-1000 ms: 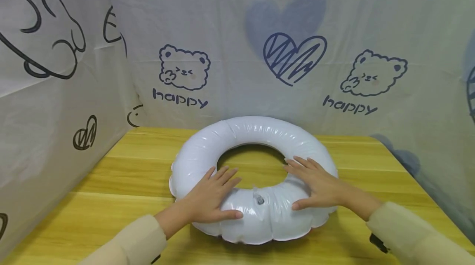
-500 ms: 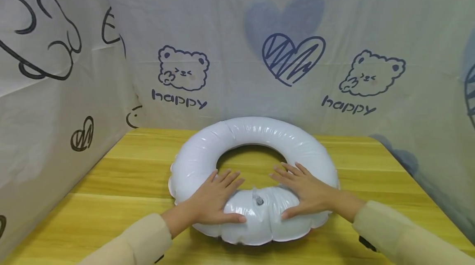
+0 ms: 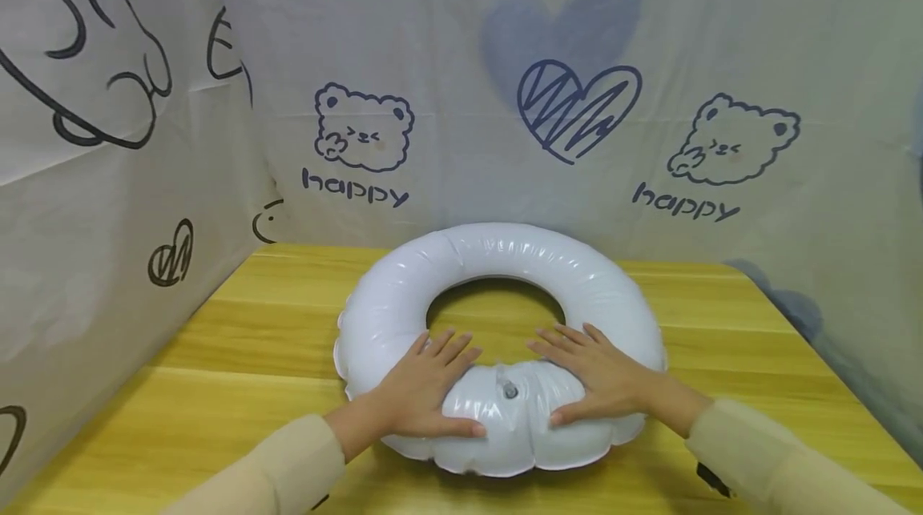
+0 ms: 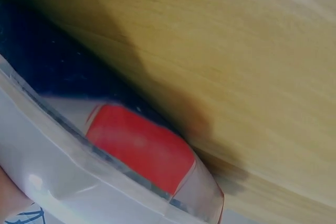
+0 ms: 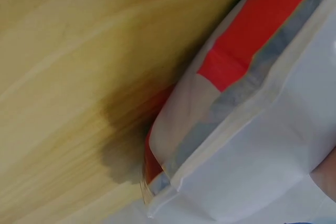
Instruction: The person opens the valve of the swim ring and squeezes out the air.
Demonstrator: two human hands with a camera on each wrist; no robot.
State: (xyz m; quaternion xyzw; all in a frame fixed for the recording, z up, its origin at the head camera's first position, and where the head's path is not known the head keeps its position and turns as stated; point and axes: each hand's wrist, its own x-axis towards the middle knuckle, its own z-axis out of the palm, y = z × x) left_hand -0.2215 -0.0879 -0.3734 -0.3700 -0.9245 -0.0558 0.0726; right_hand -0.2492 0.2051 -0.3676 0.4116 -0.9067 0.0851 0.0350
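A white inflatable swim ring lies on the wooden table, its clear valve on the near side between my hands. My left hand rests on the ring's near left part, fingers spread over the inner edge and thumb pointing right. Opposite it, my right hand rests on the near right part with fingers spread toward the hole. Both wrist views show the ring's underside, with a red patch and dark blue area on the left and a red patch on the right.
The wood-grain table extends around the ring. Behind it hangs a pale curtain printed with hearts, bears and "happy". Another printed sheet stands along the left side.
My right hand has slid left along the ring, nearer to the valve. My left hand has shifted slightly to the right. The ring stays in place.
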